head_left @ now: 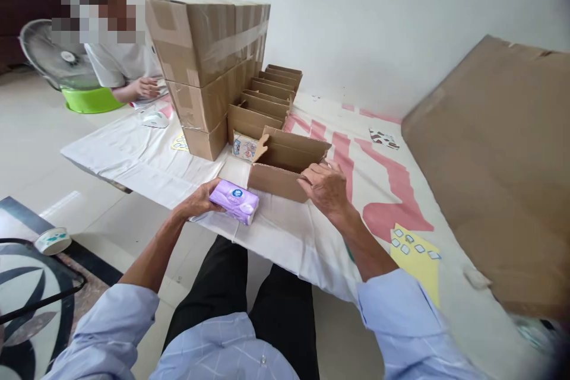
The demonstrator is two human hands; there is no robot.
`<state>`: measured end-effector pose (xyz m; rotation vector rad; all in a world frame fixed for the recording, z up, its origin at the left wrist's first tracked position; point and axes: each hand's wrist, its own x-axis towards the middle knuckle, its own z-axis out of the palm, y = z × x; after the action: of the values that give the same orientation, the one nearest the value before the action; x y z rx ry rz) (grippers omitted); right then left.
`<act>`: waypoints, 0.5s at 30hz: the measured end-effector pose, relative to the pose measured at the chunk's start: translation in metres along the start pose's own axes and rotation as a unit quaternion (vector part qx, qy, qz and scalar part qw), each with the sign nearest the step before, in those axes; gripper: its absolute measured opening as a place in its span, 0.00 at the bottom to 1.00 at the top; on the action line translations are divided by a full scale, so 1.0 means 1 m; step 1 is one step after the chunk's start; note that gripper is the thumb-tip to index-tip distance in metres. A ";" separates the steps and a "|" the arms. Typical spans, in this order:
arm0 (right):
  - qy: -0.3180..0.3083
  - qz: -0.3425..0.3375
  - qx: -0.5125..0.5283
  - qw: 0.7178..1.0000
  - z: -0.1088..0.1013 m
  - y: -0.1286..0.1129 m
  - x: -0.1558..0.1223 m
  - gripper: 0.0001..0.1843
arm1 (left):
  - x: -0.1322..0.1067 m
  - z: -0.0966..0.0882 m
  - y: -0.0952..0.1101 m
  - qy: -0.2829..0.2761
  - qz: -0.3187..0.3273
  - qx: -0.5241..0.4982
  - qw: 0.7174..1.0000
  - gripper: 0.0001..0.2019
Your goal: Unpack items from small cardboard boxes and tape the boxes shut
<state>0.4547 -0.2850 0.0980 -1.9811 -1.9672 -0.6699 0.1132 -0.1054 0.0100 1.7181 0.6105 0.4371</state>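
Observation:
My left hand (199, 199) is closed around one end of a purple pack of tissues (235, 202), held just above the table's front edge. An open cardboard box (276, 181) stands upright in front of me, its inside in shadow. At the box's right front corner is my right hand (327, 189), fingers curled over the rim and gripping it. Beside the box's left end lies a small printed packet (244, 146), partly hidden by a torn-looking flap (261, 148).
Taped cardboard boxes (209, 41) are stacked high at the left, with several open boxes (266, 104) in a row behind. A large cardboard sheet or carton (494, 172) stands at the right. Across the table, a person's hand (148, 88) rests near a white computer mouse (155, 119).

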 end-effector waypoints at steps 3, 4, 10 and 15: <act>0.012 0.002 -0.005 1.000 0.013 -0.025 0.029 0.08 | -0.003 0.002 -0.001 0.008 0.008 -0.006 1.000 0.31; 0.013 0.007 -0.004 1.000 0.016 -0.032 0.038 0.08 | -0.003 0.003 -0.002 0.011 0.011 -0.012 1.000 0.32; -0.022 0.017 0.015 0.999 0.024 -0.056 0.070 0.05 | -0.003 0.007 -0.012 0.019 0.018 -0.054 0.998 0.37; 0.020 0.010 0.078 0.997 0.020 -0.051 0.059 0.07 | -0.005 0.007 -0.013 0.020 0.030 -0.051 0.998 0.35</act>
<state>0.4049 -0.2212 0.1035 -1.8783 -1.9122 -0.5288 0.1116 -0.1120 -0.0043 1.6376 0.5570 0.5362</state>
